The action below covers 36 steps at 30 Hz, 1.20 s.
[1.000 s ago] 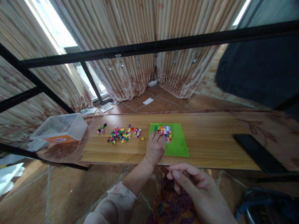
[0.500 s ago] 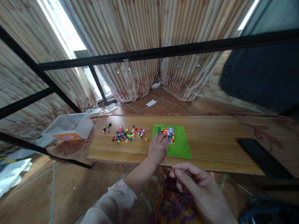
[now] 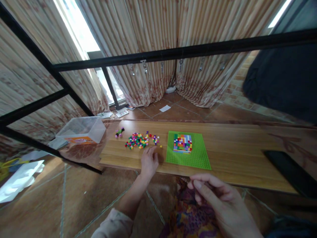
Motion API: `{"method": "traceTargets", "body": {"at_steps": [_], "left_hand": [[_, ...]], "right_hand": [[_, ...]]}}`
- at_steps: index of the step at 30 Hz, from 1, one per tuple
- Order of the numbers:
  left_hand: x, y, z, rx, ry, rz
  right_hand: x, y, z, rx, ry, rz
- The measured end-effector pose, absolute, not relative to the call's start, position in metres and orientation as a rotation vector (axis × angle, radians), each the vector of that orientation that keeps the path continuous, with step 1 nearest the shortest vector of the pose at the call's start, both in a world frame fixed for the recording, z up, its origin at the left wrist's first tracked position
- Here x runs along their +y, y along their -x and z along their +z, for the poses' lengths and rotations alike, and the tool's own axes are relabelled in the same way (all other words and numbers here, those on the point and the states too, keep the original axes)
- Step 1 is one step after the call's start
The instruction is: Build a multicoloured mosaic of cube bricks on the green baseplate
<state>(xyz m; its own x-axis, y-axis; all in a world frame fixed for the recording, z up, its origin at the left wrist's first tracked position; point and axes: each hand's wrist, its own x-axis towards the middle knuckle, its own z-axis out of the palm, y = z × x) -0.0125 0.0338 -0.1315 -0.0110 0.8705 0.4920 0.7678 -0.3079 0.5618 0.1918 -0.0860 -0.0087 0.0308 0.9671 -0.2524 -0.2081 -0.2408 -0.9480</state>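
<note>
A green baseplate (image 3: 195, 158) lies on the wooden board (image 3: 230, 152), and a block of small coloured bricks (image 3: 182, 143) is built on its far part. Left of it lies a loose pile of small coloured bricks (image 3: 137, 141). My left hand (image 3: 149, 161) rests on the board between the pile and the plate, fingers loosely curled toward the pile; what they hold, if anything, is hidden. My right hand (image 3: 220, 201) hovers low near my lap, fingertips pinched together on something too small to name.
A clear plastic tub (image 3: 83, 130) stands at the board's left end. A few joined bricks (image 3: 119, 132) lie beyond the pile. A black flat object (image 3: 289, 172) sits at the right. Black frame bars (image 3: 188, 51) cross above. Curtains hang behind.
My left hand has left the brick block on the green plate and moved left toward the loose pile. The view has shifted slightly. My right hand stays pinched.
</note>
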Motion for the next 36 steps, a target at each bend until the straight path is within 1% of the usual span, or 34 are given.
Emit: {"method": "traceTargets", "body": {"at_steps": [8, 11, 14, 17, 20, 24, 29, 36], "left_hand": [[0.067, -0.002, -0.126, 1.834, -2.316, 0.944], [0.071, -0.003, -0.127, 1.812, -2.356, 0.908], [0.066, -0.002, -0.127, 1.789, -2.252, 0.986], [0.055, -0.005, -0.122, 1.655, -2.106, 1.102], [0.045, -0.017, -0.109, 1.486, -2.023, 1.191], [0.044, -0.043, -0.087, 1.433, -2.018, 1.247], [0.055, -0.066, -0.070, 1.334, -2.356, 1.099], [0.067, -0.079, -0.068, 1.296, -2.833, 0.779]], "right_hand": [[-0.084, -0.191, -0.007, -0.927, 1.285, 1.436], [-0.083, -0.192, -0.007, -0.917, 1.282, 1.427], [-0.082, -0.191, -0.009, -0.921, 1.278, 1.450], [-0.083, -0.190, -0.009, -0.916, 1.264, 1.473], [-0.083, -0.187, -0.005, -0.894, 1.261, 1.482], [-0.084, -0.186, 0.002, -0.891, 1.259, 1.475], [-0.084, -0.186, 0.005, -0.880, 1.238, 1.464], [-0.084, -0.187, 0.007, -0.850, 1.213, 1.417]]}}
